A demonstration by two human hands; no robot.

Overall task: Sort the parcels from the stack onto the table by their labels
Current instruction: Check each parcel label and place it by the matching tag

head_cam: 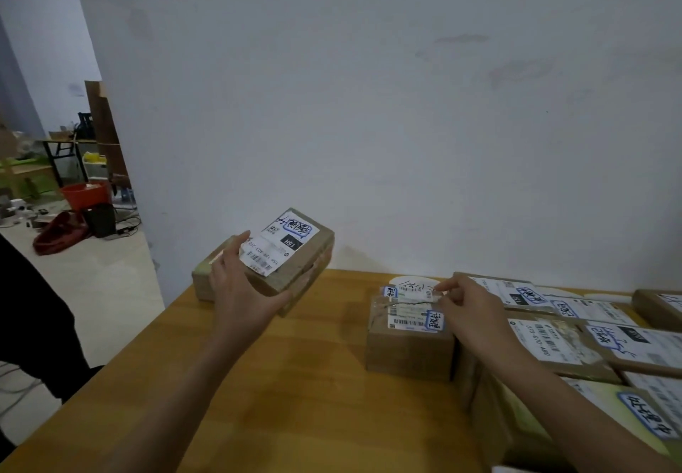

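The left grip [240, 288] is holding a labelled parcel [291, 251] above the far left corner of the surface [295, 380]. The right grip [468, 310] is pinching the top of a small taped parcel [406, 347] sitting beside the stack [553, 343].

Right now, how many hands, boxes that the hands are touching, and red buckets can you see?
Hands: 2, left hand and right hand
Boxes touched: 2, held box and small box
Red bucket: 1
Total: 5
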